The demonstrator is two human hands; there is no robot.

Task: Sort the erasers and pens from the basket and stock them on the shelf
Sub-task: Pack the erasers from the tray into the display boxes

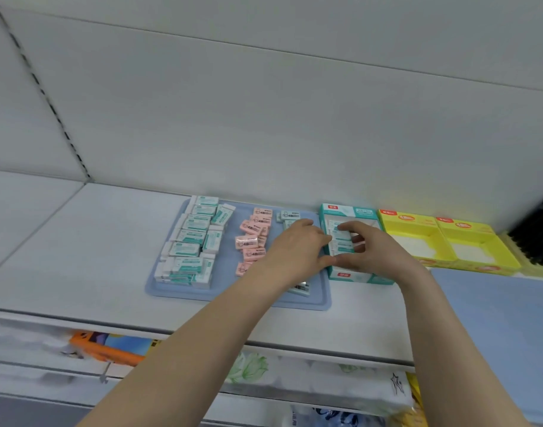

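L hand: fingers fairly straight, laid vs the left wall of the teal box; nothing seen in it.
R hand: over the box, fingers and thumb curled narrow round the boxed erasers.
Task thing: boxed erasers sit directly under R hand, just right of L hand, inside the box on the shelf.
Long axis: each lies across the box; the row runs front-to-back, away from the wrists.
Spare stock: loose erasers and pink erasers on the tray, left of L hand.
Judgement: squaring the row; L hand is nearer for the next pick.
Pens: none visible.
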